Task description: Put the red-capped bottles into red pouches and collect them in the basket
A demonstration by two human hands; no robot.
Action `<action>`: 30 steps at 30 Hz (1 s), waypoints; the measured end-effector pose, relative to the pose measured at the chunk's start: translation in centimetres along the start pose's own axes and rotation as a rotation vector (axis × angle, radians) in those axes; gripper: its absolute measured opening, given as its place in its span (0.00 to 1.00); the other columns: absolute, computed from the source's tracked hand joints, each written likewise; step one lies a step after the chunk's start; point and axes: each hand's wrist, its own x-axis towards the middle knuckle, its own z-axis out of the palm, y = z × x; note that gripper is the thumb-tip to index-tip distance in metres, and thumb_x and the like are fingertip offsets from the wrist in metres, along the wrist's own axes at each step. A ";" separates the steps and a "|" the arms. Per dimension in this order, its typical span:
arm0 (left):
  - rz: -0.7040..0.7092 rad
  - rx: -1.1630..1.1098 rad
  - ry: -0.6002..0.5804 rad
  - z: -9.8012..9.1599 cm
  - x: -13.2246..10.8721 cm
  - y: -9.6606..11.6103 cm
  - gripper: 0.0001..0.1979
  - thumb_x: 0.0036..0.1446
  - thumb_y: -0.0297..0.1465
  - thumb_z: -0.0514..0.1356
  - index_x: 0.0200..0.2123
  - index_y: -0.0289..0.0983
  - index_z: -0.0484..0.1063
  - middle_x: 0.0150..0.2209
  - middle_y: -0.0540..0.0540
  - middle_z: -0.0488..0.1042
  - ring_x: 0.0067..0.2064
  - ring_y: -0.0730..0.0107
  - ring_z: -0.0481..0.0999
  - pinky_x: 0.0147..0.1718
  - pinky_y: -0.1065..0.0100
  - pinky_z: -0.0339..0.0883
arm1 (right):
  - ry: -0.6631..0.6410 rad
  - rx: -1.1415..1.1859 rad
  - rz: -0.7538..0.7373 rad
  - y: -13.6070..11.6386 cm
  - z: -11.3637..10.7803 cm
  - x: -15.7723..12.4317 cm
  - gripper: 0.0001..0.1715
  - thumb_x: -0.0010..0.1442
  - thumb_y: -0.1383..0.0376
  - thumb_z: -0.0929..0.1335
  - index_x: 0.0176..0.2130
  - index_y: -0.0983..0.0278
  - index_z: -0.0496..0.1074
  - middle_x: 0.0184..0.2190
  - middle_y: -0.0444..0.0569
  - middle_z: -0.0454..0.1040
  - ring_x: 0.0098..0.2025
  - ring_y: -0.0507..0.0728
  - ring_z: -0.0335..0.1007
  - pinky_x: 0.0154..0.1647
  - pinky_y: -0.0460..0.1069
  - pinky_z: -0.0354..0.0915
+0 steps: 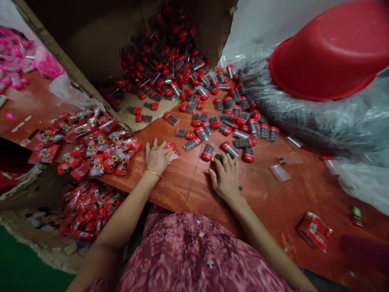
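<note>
My left hand (158, 159) lies on the table with its fingers spread, touching a flat red printed packet (174, 151) that shows beyond the fingertips. A thin bangle circles that wrist. To the right, my right hand (226, 176) curls its fingers over a small clear tube of dark beads (218, 157), which is partly hidden. Just beyond it lie many similar red-capped tubes (207, 151), loose on the wooden table (185, 188). Left of my left hand is a heap of filled red packets (97, 146).
A cardboard box (75, 48) on its side spills more tubes. Below the table's left edge, another carton (45, 243) holds red packets. A red tub (325, 56) rests on a plastic-wrapped bundle (304, 117). One red pouch (314, 231) and empty clear tubes (280, 172) lie to the right.
</note>
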 end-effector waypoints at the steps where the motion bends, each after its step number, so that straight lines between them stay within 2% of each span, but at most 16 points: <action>1: -0.004 0.000 0.015 0.1 -0.1 0.1 0.13 0.57 0.37 0.54 0.40 0.44 0.77 0.53 0.44 0.71 0.61 0.48 0.57 0.57 0.42 0.43 | 0.011 0.002 -0.005 0.0 0.0 0.0 0.23 0.63 0.58 0.58 0.51 0.68 0.65 0.56 0.63 0.62 0.62 0.65 0.50 0.59 0.65 0.48; 7: 0.012 -0.041 0.123 0.4 0.3 0.7 0.13 0.56 0.34 0.53 0.33 0.44 0.78 0.50 0.46 0.74 0.60 0.50 0.61 0.58 0.43 0.42 | 0.059 0.081 -0.009 -0.8 -1.6 0.1 0.18 0.61 0.60 0.60 0.46 0.65 0.70 0.55 0.60 0.65 0.62 0.65 0.51 0.60 0.68 0.42; 9: 0.004 -0.055 0.141 -0.1 0.2 0.9 0.12 0.55 0.34 0.53 0.31 0.43 0.78 0.50 0.45 0.74 0.60 0.50 0.61 0.58 0.43 0.43 | 0.065 0.186 -0.015 -1.7 -2.5 0.4 0.16 0.61 0.61 0.60 0.45 0.64 0.70 0.54 0.59 0.67 0.59 0.64 0.56 0.60 0.66 0.45; 12: -0.008 -0.099 0.212 -1.4 -0.7 1.9 0.13 0.56 0.35 0.53 0.33 0.41 0.78 0.52 0.43 0.72 0.60 0.50 0.60 0.59 0.44 0.42 | 0.014 0.504 0.031 -3.9 -3.2 1.5 0.16 0.61 0.60 0.61 0.43 0.64 0.71 0.47 0.57 0.72 0.50 0.61 0.66 0.53 0.59 0.58; 15: 0.042 -0.158 0.268 -2.6 -2.1 3.6 0.13 0.56 0.36 0.53 0.35 0.40 0.77 0.54 0.42 0.70 0.61 0.51 0.58 0.59 0.44 0.39 | -0.114 0.930 0.217 -6.5 -2.8 3.3 0.20 0.59 0.53 0.61 0.41 0.65 0.70 0.37 0.53 0.75 0.38 0.57 0.70 0.40 0.52 0.66; 18: 0.061 -0.267 0.297 -3.0 -3.4 4.9 0.12 0.56 0.36 0.54 0.37 0.41 0.77 0.54 0.43 0.69 0.62 0.52 0.57 0.60 0.44 0.37 | -0.206 1.283 0.336 -8.4 -2.0 4.9 0.23 0.55 0.47 0.62 0.32 0.65 0.69 0.26 0.46 0.72 0.28 0.52 0.66 0.29 0.47 0.63; 20: -0.026 -0.429 0.329 -2.8 -3.9 5.2 0.14 0.54 0.37 0.56 0.42 0.40 0.74 0.55 0.41 0.69 0.61 0.54 0.60 0.60 0.47 0.43 | -0.188 1.367 0.372 -8.8 -1.5 5.4 0.25 0.54 0.45 0.62 0.24 0.64 0.65 0.20 0.42 0.65 0.23 0.49 0.59 0.24 0.45 0.59; 22: -0.182 -0.702 0.268 -2.5 -4.3 5.2 0.20 0.53 0.41 0.57 0.46 0.37 0.72 0.53 0.39 0.71 0.56 0.56 0.67 0.55 0.53 0.57 | -0.140 1.353 0.422 -8.6 -1.3 5.5 0.27 0.53 0.44 0.61 0.20 0.63 0.60 0.16 0.40 0.58 0.20 0.48 0.52 0.21 0.44 0.53; 24: -0.353 -1.016 0.052 -2.1 -4.5 5.1 0.24 0.50 0.46 0.58 0.44 0.35 0.73 0.46 0.40 0.75 0.47 0.60 0.74 0.42 0.62 0.68 | -0.106 1.327 0.461 -8.3 -1.3 5.1 0.28 0.53 0.43 0.62 0.19 0.62 0.57 0.15 0.39 0.54 0.19 0.47 0.48 0.20 0.44 0.49; 26: -0.472 -1.251 -0.163 -1.6 -4.6 5.3 0.25 0.44 0.49 0.61 0.38 0.35 0.75 0.37 0.43 0.77 0.37 0.66 0.76 0.30 0.71 0.68 | -0.109 1.334 0.481 -7.9 -1.2 4.7 0.28 0.53 0.43 0.62 0.19 0.62 0.57 0.16 0.39 0.55 0.19 0.47 0.49 0.20 0.44 0.49; 27: -0.506 -1.324 -0.214 -1.4 -4.6 5.4 0.25 0.40 0.49 0.63 0.35 0.35 0.75 0.33 0.45 0.77 0.33 0.69 0.76 0.26 0.74 0.66 | -0.120 1.347 0.495 -7.8 -1.1 4.5 0.28 0.53 0.43 0.61 0.19 0.62 0.57 0.16 0.39 0.56 0.19 0.47 0.49 0.20 0.44 0.50; 28: -0.521 -1.370 -0.219 -1.1 -4.5 5.6 0.24 0.37 0.48 0.65 0.32 0.35 0.74 0.30 0.47 0.76 0.30 0.72 0.74 0.24 0.76 0.65 | -0.133 1.360 0.514 -7.6 -1.1 4.3 0.28 0.53 0.43 0.61 0.19 0.62 0.57 0.16 0.39 0.56 0.19 0.47 0.50 0.20 0.44 0.51; 30: -0.488 -1.376 -0.157 -0.5 -4.2 5.7 0.22 0.34 0.46 0.67 0.27 0.34 0.73 0.25 0.50 0.74 0.26 0.75 0.72 0.23 0.77 0.63 | -0.142 1.358 0.557 -7.2 -1.0 4.1 0.27 0.53 0.43 0.61 0.20 0.62 0.58 0.16 0.39 0.57 0.19 0.48 0.52 0.20 0.44 0.52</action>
